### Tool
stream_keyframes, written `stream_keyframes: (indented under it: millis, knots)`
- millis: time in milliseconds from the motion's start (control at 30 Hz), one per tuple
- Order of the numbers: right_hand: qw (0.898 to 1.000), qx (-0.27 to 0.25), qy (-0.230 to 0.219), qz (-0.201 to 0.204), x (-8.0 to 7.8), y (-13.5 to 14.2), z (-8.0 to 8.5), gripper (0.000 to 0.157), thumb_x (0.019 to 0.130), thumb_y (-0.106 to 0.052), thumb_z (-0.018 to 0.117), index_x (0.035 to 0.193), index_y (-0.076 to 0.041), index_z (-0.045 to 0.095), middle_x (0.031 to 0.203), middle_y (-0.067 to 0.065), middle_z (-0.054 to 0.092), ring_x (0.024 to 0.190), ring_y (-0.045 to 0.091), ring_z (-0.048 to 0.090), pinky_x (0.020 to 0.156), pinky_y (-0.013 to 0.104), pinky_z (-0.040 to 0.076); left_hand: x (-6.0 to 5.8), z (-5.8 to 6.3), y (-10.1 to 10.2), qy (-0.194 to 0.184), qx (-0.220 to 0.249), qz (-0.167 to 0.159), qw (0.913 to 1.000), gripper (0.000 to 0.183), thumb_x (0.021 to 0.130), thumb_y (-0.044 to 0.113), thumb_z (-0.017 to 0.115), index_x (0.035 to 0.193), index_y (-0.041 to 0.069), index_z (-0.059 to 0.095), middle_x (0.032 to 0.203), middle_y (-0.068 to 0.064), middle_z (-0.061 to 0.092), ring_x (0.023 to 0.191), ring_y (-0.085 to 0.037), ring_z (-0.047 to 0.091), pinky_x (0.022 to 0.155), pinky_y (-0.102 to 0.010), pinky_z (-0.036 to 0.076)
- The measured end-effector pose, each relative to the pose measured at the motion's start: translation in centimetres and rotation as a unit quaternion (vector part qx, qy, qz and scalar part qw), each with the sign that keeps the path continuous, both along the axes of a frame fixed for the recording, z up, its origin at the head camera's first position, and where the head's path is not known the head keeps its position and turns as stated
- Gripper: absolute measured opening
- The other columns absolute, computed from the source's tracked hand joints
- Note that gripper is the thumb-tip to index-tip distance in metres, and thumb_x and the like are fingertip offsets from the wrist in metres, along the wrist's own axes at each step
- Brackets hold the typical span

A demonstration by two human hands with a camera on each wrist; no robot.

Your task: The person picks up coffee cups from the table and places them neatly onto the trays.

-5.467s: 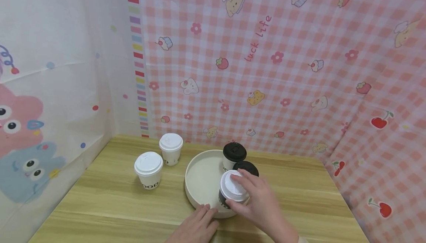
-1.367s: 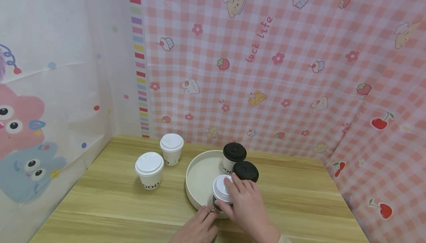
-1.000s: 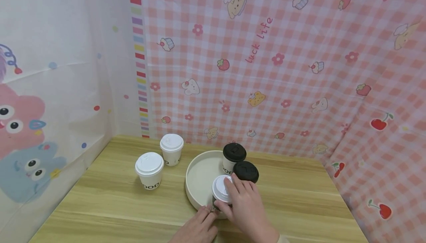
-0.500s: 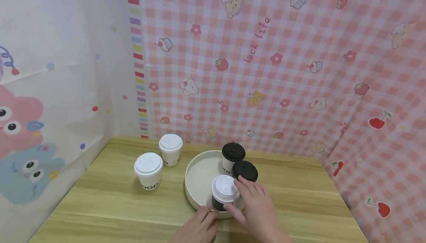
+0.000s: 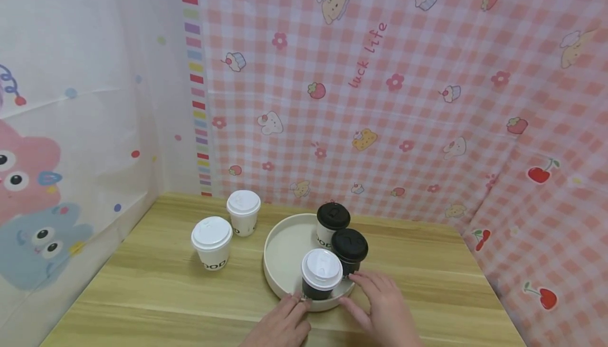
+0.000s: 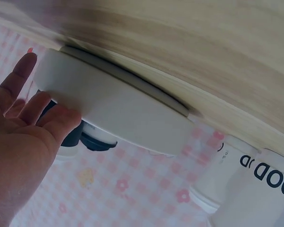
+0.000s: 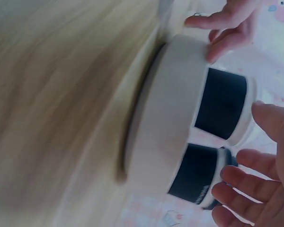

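Observation:
A round cream tray [image 5: 285, 270] holds three lidded paper cups. The black cup with a white lid [image 5: 322, 270] stands at its near side. Behind that are a black cup with a black lid [image 5: 350, 246] and a white cup with a black lid [image 5: 333, 220]. My left hand [image 5: 280, 321] rests its fingertips on the tray's near rim, as the left wrist view also shows. My right hand [image 5: 382, 305] is by the tray's front right rim with fingers spread and nothing held. In the right wrist view its fingers [image 7: 246, 182] are beside the black-lidded black cup.
Two white cups with white lids, a nearer one [image 5: 212, 244] and a farther one [image 5: 244, 212], stand upright on the wooden table [image 5: 157, 294] left of the tray. A pink checked cloth [image 5: 380, 99] hangs behind, and a white patterned cloth [image 5: 95, 99] at the left.
The right hand moved the white-lidded black cup left and nearer within the tray, then let go and drew back to the right. The left hand stayed at the rim.

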State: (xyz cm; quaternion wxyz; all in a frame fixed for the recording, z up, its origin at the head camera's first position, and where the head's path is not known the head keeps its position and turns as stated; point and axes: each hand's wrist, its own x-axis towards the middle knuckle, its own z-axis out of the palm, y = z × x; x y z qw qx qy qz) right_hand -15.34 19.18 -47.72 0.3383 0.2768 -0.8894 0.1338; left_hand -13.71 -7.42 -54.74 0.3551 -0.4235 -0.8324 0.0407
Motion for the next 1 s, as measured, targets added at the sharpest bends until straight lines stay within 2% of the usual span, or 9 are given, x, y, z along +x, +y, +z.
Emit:
stream_keyframes:
  millis: [167,367,467,533,633,733,867,1000]
  knots:
    - [1.000,0.020,-0.024,0.000,-0.4,0.4,-0.9,0.048,0.076,-0.036,0.096,0.114,-0.012,0.080,0.120,0.006,0.079,0.110,0.026,0.075,0.092,0.045,0.063,0.4,0.3,-0.4,-0.018,-0.005,0.006,0.9998,0.031,0.090,0.055,0.069,0.088,0.024,0.064,0.132,-0.004,0.067,0.127,-0.026,0.068,0.106,-0.037,0.058]
    - [0.994,0.039,-0.102,-0.014,-0.6,0.2,-1.6,0.041,0.085,-0.040,0.089,0.116,-0.015,0.081,0.125,0.002,0.078,0.114,0.022,0.075,0.096,0.044,0.063,0.7,0.8,-1.4,-0.044,0.023,-0.009,0.9987,0.020,0.090,0.041,0.073,0.094,0.023,0.065,0.135,-0.006,0.067,0.125,-0.026,0.067,0.101,-0.041,0.061]
    - [0.991,0.039,-0.127,-0.020,-0.6,0.0,-1.8,0.040,0.087,-0.040,0.087,0.117,-0.014,0.081,0.126,0.003,0.078,0.115,0.024,0.074,0.098,0.046,0.062,0.9,1.1,-2.2,-0.052,0.044,0.002,0.9977,0.018,0.088,0.033,0.075,0.100,0.023,0.066,0.134,-0.005,0.068,0.123,-0.024,0.068,0.097,-0.043,0.062]
    - [0.990,0.041,-0.134,-0.021,-0.6,-0.1,-2.0,0.039,0.088,-0.039,0.087,0.118,-0.014,0.081,0.126,0.004,0.078,0.115,0.024,0.074,0.099,0.046,0.062,1.2,1.5,-3.0,-0.063,0.049,0.017,0.9967,0.025,0.089,0.038,0.077,0.105,0.022,0.067,0.135,-0.005,0.068,0.123,-0.025,0.068,0.097,-0.044,0.063]
    - [0.989,0.047,-0.138,-0.021,-0.7,-0.1,-2.3,0.038,0.088,-0.038,0.087,0.117,-0.015,0.081,0.125,0.003,0.078,0.116,0.024,0.074,0.099,0.045,0.062,1.4,2.2,-4.4,-0.103,0.053,0.036,0.9926,0.035,0.091,0.046,0.078,0.112,0.021,0.068,0.138,-0.007,0.068,0.125,-0.028,0.066,0.100,-0.046,0.061]
    - [0.989,0.051,-0.136,-0.019,-0.7,-0.1,-2.6,0.037,0.087,-0.037,0.088,0.116,-0.015,0.081,0.123,0.003,0.079,0.115,0.023,0.074,0.099,0.045,0.062,1.3,2.7,-5.8,-0.135,0.073,0.043,0.9871,0.050,0.084,0.054,0.082,0.116,0.018,0.068,0.139,-0.010,0.067,0.125,-0.029,0.066,0.102,-0.046,0.060]
    - [0.992,0.054,-0.114,-0.010,-0.8,-0.2,-3.0,0.037,0.085,-0.037,0.090,0.114,-0.015,0.081,0.120,0.003,0.079,0.113,0.022,0.074,0.097,0.044,0.063,1.1,3.0,-7.5,-0.135,0.114,0.048,0.9831,0.066,0.072,0.055,0.091,0.119,0.014,0.069,0.139,-0.011,0.067,0.122,-0.026,0.066,0.101,-0.043,0.058]
    - [0.995,0.061,-0.076,0.002,-0.9,-0.1,-3.4,0.036,0.082,-0.036,0.091,0.111,-0.016,0.082,0.118,0.003,0.079,0.110,0.023,0.075,0.094,0.043,0.063,1.1,3.5,-8.9,-0.133,0.142,0.077,0.9778,0.069,0.072,0.050,0.095,0.124,0.013,0.070,0.138,-0.010,0.067,0.122,-0.025,0.066,0.099,-0.044,0.060]
